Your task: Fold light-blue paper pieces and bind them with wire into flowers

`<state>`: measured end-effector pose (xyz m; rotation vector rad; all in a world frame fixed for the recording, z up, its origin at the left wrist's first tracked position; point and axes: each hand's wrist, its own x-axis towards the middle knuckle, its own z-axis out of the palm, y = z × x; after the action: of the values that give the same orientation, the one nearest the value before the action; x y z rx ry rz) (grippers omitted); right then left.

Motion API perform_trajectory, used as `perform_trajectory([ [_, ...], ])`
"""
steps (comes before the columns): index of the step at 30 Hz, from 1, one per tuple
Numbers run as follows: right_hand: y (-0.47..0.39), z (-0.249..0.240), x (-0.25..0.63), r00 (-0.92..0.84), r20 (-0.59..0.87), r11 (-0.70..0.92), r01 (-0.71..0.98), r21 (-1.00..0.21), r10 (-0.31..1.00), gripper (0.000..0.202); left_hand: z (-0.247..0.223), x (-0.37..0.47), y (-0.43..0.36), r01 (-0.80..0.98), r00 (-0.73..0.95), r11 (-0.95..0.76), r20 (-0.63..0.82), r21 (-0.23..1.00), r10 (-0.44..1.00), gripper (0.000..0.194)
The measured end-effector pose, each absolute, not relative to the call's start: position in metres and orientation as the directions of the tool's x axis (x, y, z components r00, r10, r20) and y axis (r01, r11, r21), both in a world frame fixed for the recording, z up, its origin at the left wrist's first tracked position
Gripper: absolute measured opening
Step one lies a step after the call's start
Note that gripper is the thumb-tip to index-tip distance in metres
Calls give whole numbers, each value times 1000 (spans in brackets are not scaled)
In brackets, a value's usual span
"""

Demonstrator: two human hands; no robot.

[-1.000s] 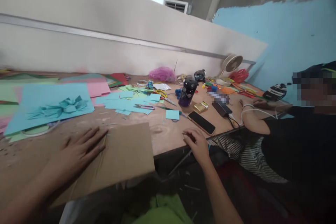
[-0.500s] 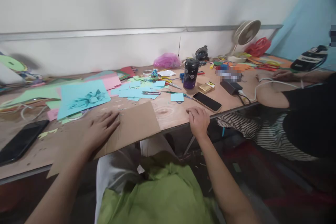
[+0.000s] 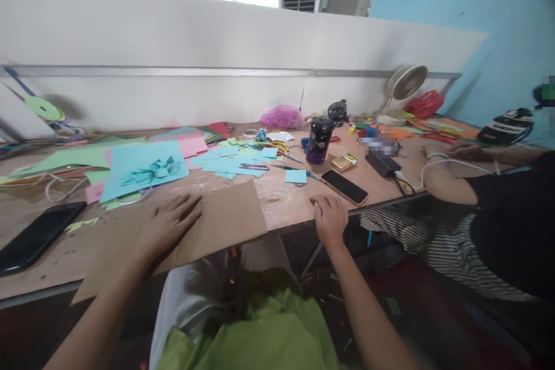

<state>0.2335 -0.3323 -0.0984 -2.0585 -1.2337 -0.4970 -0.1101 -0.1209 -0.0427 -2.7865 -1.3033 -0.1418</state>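
Observation:
My left hand (image 3: 173,224) lies flat, palm down, on a sheet of brown cardboard (image 3: 234,211) that juts past the table's front edge. To its upper left is a light blue sheet (image 3: 130,156) bearing folded blue paper pieces (image 3: 156,171). At the table's front edge rests my right hand (image 3: 330,217), loosely bent with the fingers on the wood and nothing visible in it. Just beyond it are a smartphone (image 3: 344,187) and a small blue paper square (image 3: 295,176). Thread snips (image 3: 255,167) lie on several blue paper pieces (image 3: 217,165) farther back.
A dark tumbler (image 3: 319,141) stands behind the phone, beside a gold box (image 3: 344,162). Another black phone (image 3: 41,237) lies at left. A black adapter (image 3: 383,165) with cables sits at right, near a co-worker's arm (image 3: 451,185). A fan (image 3: 406,82) stands at the back right.
The view has tilted upward, so the table and the things on it appear lower. Both hands keep their places, the left on the cardboard and the right at the table edge.

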Motion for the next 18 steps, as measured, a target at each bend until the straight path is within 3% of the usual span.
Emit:
perform_trajectory([
  [3, -332, -97, 233, 475, 635, -310, 880, -361, 609, 23, -46, -113, -116, 745, 667, -667, 40, -21, 744, 49],
  [7, -330, -99, 232, 463, 646, -289, 886, -363, 607, 22, -54, -120, -109, 716, 696, -698, 73, -6, 714, 48],
  [18, -326, -102, 228, 460, 660, -277, 887, -369, 594, 21, -57, -124, -108, 708, 706, -698, 77, -113, 704, 48],
])
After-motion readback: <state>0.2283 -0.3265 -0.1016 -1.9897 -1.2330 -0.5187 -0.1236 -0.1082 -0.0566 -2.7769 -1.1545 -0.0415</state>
